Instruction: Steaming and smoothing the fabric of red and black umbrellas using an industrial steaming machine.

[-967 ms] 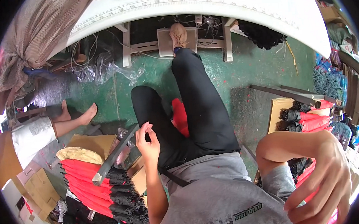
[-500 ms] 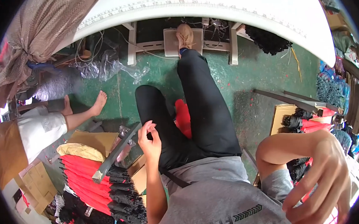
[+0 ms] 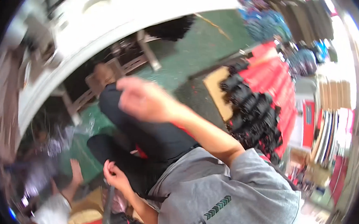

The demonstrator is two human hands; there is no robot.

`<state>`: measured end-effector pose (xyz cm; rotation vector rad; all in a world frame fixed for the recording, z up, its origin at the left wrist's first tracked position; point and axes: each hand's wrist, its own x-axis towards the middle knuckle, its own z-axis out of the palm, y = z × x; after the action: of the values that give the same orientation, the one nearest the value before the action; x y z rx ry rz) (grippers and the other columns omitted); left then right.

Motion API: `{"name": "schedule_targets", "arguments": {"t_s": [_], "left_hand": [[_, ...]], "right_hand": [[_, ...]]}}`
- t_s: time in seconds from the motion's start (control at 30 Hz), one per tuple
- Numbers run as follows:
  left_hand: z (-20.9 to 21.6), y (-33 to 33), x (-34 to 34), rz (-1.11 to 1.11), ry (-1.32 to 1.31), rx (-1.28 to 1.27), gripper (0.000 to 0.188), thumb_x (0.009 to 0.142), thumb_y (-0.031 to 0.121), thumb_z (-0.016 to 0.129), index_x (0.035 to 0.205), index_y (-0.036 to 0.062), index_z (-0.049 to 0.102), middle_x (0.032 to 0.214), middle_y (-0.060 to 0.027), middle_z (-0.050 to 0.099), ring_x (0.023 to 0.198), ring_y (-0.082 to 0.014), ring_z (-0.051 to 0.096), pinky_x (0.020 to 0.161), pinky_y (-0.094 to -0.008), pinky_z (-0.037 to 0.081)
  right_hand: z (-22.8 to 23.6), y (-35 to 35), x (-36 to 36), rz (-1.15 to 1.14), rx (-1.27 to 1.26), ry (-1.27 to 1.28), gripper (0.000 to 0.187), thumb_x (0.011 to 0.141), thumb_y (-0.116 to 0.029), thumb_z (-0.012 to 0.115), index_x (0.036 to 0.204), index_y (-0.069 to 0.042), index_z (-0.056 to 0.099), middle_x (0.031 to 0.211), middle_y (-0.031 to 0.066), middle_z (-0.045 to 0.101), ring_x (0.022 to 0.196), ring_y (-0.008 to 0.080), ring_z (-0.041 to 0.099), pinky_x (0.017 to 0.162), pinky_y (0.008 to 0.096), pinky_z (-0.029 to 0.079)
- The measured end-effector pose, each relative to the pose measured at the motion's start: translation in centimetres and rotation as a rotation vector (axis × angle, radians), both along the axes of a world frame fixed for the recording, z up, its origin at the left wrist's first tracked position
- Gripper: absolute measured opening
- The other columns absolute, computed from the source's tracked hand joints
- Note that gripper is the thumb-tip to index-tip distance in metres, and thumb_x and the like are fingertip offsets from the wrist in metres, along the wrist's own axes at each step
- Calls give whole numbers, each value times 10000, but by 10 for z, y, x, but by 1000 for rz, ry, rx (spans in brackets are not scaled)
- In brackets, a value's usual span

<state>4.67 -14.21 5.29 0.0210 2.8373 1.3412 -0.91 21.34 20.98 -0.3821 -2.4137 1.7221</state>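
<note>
"From your distant seat, what do you see in each grip?"

"My right grip (image 3: 146, 101) is over the right leg of the black trousers (image 3: 139, 122). It is blurred, so I cannot tell if it is wide or narrow, and I see nothing in it. My left grip (image 3: 117, 177) is beside the other leg, with fingers half bent and a small gap between them. It seems to hold nothing."

"And the red-and-black stack (image 3: 270, 92)?"

"It is to the right of my right grip, well apart, past the forearm. A dark bar (image 3: 107, 208) is just below my left grip; if they touch, I cannot tell."

"How to handle such pieces well?"

"In my judgement, a soft and wide grip on the plain red part is best. The black ends look gathered, with many frills, so I would support them and not pull. Also I would keep my left fingers free of the bar, which looks straight and hard."

"Other materials?"

"Ahead of my right grip is the white desk (image 3: 140, 11), smooth and pale. Left of my left grip, and farther ahead, lies clear plastic (image 3: 62, 137), thin and wrinkled. The red pieces have a light shine, like thin cloth, I think; the trousers look matte."
</note>
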Motion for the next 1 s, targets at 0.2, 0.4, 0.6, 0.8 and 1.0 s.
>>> {"name": "schedule_targets", "arguments": {"t_s": [0.2, 0.4, 0.6, 0.8, 1.0], "left_hand": [[-18, 15, -27, -123, -131, 40, 247, 983, 83, 595, 1199, 11, 691, 937, -118, 728, 818, -201, 652, 757, -317, 526], [-6, 56, -38, -363, 19, -239, 216, 949, 161, 640, 1117, 52, 721, 919, -122, 709, 788, -295, 627, 733, -425, 505], [20, 48, -26, -345, 198, -424, 186, 836, 107, 644, 1000, 112, 732, 907, -112, 710, 898, -361, 635, 787, -510, 448], [7, 36, -20, -250, 191, -317, 165, 801, 129, 662, 950, 95, 726, 849, -88, 702, 861, -338, 644, 747, -492, 458], [7, 37, -11, -150, 239, -277, 160, 840, 136, 636, 969, 93, 720, 907, -76, 722, 876, -298, 643, 808, -457, 448]], "right_hand": [[-39, -4, 74, 419, 475, -344, 591, 925, -326, 707, 1401, -26, 524, 1210, 242, 664, 1128, 402, 652, 986, 489, 513], [16, 83, 130, -112, 407, -276, 452, 942, -300, 694, 1292, -19, 634, 1109, 216, 716, 1030, 372, 699, 902, 468, 551], [11, 198, 202, -673, 774, -457, 432, 946, -336, 640, 1254, -36, 679, 1070, 262, 720, 1026, 438, 684, 896, 498, 539], [-91, 332, 315, -712, 1057, -686, 522, 927, -514, 670, 1053, -8, 702, 883, 266, 711, 787, 461, 687, 645, 568, 530], [-100, 391, 344, -588, 877, -1157, 608, 881, -613, 607, 1074, -62, 774, 1048, 196, 759, 990, 353, 738, 821, 523, 579]]}}
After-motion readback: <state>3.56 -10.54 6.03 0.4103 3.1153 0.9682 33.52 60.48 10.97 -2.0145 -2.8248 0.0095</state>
